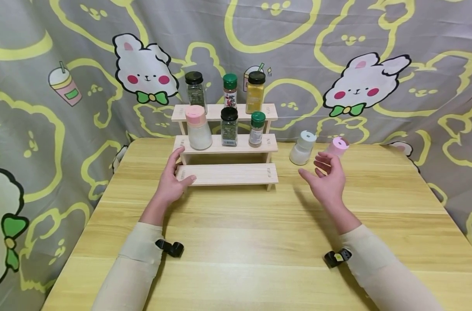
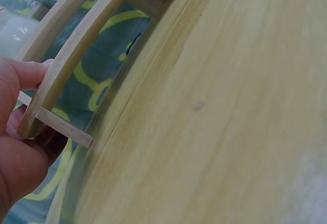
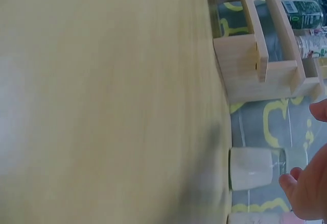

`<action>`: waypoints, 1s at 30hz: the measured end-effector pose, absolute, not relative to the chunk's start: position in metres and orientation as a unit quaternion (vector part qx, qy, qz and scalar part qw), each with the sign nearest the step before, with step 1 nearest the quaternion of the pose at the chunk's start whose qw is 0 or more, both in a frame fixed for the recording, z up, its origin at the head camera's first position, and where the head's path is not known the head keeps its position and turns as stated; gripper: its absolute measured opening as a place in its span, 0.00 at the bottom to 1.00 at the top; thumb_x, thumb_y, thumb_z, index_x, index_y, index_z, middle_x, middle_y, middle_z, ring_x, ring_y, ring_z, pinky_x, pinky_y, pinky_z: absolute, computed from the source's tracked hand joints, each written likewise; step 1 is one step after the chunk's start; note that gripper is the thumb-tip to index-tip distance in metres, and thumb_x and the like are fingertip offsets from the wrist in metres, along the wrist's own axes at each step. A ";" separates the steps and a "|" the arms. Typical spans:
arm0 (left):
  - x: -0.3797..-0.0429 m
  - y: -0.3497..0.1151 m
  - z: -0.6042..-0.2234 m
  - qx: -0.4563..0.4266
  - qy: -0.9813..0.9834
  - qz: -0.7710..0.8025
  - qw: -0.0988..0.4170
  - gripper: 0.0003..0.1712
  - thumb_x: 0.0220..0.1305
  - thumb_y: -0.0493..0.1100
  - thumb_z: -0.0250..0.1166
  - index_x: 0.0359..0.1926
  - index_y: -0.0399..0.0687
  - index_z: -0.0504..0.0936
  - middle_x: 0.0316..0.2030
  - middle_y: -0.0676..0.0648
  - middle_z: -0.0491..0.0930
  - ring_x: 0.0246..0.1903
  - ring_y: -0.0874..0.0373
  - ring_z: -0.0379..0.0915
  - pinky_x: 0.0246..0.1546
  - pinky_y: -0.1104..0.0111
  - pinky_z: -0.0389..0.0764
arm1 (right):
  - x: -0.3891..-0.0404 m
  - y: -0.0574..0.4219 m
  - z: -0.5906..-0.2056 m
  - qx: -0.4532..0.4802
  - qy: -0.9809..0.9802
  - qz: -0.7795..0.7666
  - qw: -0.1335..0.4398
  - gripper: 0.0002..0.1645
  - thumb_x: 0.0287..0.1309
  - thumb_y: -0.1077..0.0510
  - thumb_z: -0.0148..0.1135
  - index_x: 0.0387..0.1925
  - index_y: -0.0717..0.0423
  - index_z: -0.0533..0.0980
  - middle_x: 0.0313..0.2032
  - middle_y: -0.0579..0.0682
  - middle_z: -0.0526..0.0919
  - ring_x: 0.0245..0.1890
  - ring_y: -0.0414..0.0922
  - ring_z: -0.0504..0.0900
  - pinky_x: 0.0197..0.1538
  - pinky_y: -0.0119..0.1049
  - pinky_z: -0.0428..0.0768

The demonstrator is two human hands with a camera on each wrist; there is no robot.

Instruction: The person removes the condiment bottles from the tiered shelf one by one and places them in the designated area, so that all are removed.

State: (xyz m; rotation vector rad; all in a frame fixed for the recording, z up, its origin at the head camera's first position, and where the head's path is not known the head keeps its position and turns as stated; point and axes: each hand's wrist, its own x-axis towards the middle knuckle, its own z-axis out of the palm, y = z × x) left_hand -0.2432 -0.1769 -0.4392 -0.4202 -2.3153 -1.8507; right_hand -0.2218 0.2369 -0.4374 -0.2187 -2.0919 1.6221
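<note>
A three-tier wooden rack (image 1: 228, 173) stands near the back of the table. My left hand (image 1: 171, 180) grips the left end of its lowest step; in the left wrist view the thumb lies over the step (image 2: 66, 60) and the fingers wrap round its end. My right hand (image 1: 329, 180) hovers before two shaker jars at the rack's right, holding nothing, its fingers loosely bent. One is the jar with a pale lid (image 1: 301, 151), with white contents. Behind the fingers, the pink-lidded jar (image 1: 338, 146) is mostly hidden.
The middle step carries a white jar with a pink lid (image 1: 198, 129), a black-capped spice jar (image 1: 229, 127) and a green-capped one (image 1: 257, 129). On the top step stand a dark herb jar (image 1: 196, 91), a green-capped bottle (image 1: 230, 91) and a yellow spice jar (image 1: 255, 93). A patterned curtain hangs behind.
</note>
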 end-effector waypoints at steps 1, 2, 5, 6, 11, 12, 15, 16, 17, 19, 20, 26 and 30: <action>-0.243 -0.177 -0.439 -0.141 -0.771 -0.617 0.074 0.49 0.54 0.19 0.66 0.75 0.40 0.56 0.74 0.34 0.51 0.65 0.28 0.56 0.64 0.44 0.61 | -0.222 0.235 -0.436 -0.077 -0.764 0.594 0.239 0.41 0.41 0.66 0.82 0.58 0.59 0.72 0.52 0.53 0.78 0.52 0.49 0.78 0.56 0.45 0.77; -0.243 -0.177 -0.439 -0.141 -0.770 -0.618 0.074 0.49 0.54 0.19 0.66 0.75 0.40 0.56 0.74 0.34 0.51 0.65 0.28 0.56 0.64 0.44 0.61 | -0.223 0.232 -0.435 -0.076 -0.764 0.594 0.238 0.41 0.41 0.66 0.81 0.59 0.60 0.72 0.52 0.54 0.78 0.53 0.50 0.78 0.56 0.45 0.77; -0.243 -0.177 -0.440 -0.141 -0.771 -0.617 0.074 0.49 0.54 0.19 0.66 0.75 0.40 0.56 0.74 0.34 0.51 0.65 0.28 0.56 0.64 0.44 0.61 | -0.224 0.224 -0.430 -0.065 -0.764 0.597 0.235 0.42 0.41 0.68 0.80 0.60 0.63 0.71 0.53 0.59 0.77 0.53 0.52 0.78 0.57 0.48 0.77; -0.243 -0.177 -0.439 -0.141 -0.771 -0.617 0.073 0.49 0.54 0.19 0.66 0.75 0.40 0.56 0.74 0.34 0.51 0.65 0.28 0.56 0.64 0.44 0.61 | -0.224 0.222 -0.428 -0.062 -0.763 0.599 0.235 0.42 0.42 0.69 0.80 0.60 0.64 0.70 0.54 0.60 0.77 0.54 0.53 0.78 0.58 0.49 0.76; -0.243 -0.177 -0.438 -0.139 -0.771 -0.617 0.070 0.49 0.55 0.19 0.66 0.75 0.40 0.56 0.74 0.34 0.50 0.65 0.28 0.57 0.64 0.44 0.61 | -0.224 0.208 -0.416 -0.045 -0.750 0.619 0.229 0.41 0.43 0.73 0.76 0.60 0.69 0.68 0.54 0.64 0.75 0.54 0.55 0.77 0.60 0.54 0.74; -0.243 -0.177 -0.438 -0.139 -0.771 -0.618 0.070 0.49 0.55 0.19 0.66 0.75 0.40 0.56 0.74 0.34 0.50 0.65 0.28 0.57 0.64 0.44 0.61 | -0.224 0.206 -0.413 -0.044 -0.748 0.621 0.228 0.40 0.43 0.73 0.76 0.59 0.69 0.68 0.54 0.63 0.75 0.55 0.54 0.77 0.60 0.54 0.73; -0.242 -0.177 -0.437 -0.138 -0.773 -0.616 0.070 0.49 0.54 0.19 0.66 0.75 0.41 0.56 0.74 0.34 0.50 0.65 0.28 0.57 0.64 0.44 0.61 | -0.226 0.201 -0.411 -0.041 -0.746 0.626 0.225 0.40 0.43 0.71 0.77 0.59 0.66 0.69 0.54 0.59 0.76 0.55 0.52 0.77 0.60 0.51 0.74; -0.242 -0.177 -0.437 -0.137 -0.773 -0.615 0.070 0.49 0.54 0.19 0.66 0.75 0.41 0.57 0.74 0.34 0.51 0.65 0.28 0.58 0.64 0.45 0.62 | -0.228 0.200 -0.411 -0.039 -0.745 0.627 0.226 0.40 0.43 0.70 0.78 0.58 0.65 0.69 0.53 0.57 0.76 0.54 0.51 0.77 0.59 0.50 0.75; -0.242 -0.177 -0.437 -0.137 -0.774 -0.614 0.070 0.49 0.54 0.19 0.66 0.75 0.41 0.57 0.74 0.34 0.51 0.65 0.28 0.58 0.64 0.45 0.62 | -0.230 0.200 -0.411 -0.035 -0.744 0.628 0.227 0.39 0.43 0.70 0.79 0.58 0.64 0.70 0.53 0.57 0.76 0.54 0.50 0.77 0.59 0.49 0.75; -0.242 -0.177 -0.437 -0.136 -0.775 -0.613 0.070 0.49 0.54 0.19 0.66 0.75 0.41 0.57 0.74 0.34 0.51 0.65 0.28 0.58 0.64 0.45 0.62 | -0.234 0.199 -0.413 -0.026 -0.742 0.629 0.229 0.39 0.43 0.68 0.80 0.57 0.61 0.71 0.53 0.57 0.77 0.54 0.50 0.78 0.59 0.48 0.76; -0.242 -0.177 -0.437 -0.136 -0.776 -0.612 0.070 0.49 0.54 0.19 0.66 0.75 0.41 0.57 0.74 0.34 0.51 0.64 0.28 0.58 0.64 0.45 0.61 | -0.235 0.199 -0.414 -0.022 -0.742 0.629 0.230 0.39 0.43 0.68 0.80 0.57 0.60 0.71 0.53 0.58 0.76 0.53 0.50 0.78 0.58 0.48 0.76; -0.242 -0.177 -0.436 -0.136 -0.776 -0.613 0.067 0.49 0.55 0.20 0.66 0.75 0.41 0.56 0.74 0.34 0.50 0.65 0.28 0.58 0.64 0.45 0.61 | -0.242 0.192 -0.414 -0.005 -0.743 0.628 0.231 0.39 0.44 0.65 0.81 0.57 0.58 0.71 0.53 0.57 0.77 0.55 0.54 0.77 0.58 0.44 0.77; -0.242 -0.177 -0.436 -0.134 -0.775 -0.614 0.067 0.49 0.55 0.20 0.66 0.75 0.41 0.56 0.74 0.34 0.50 0.65 0.28 0.57 0.65 0.45 0.60 | -0.246 0.187 -0.411 0.003 -0.747 0.624 0.232 0.39 0.44 0.64 0.81 0.58 0.60 0.71 0.52 0.54 0.77 0.55 0.53 0.77 0.57 0.42 0.77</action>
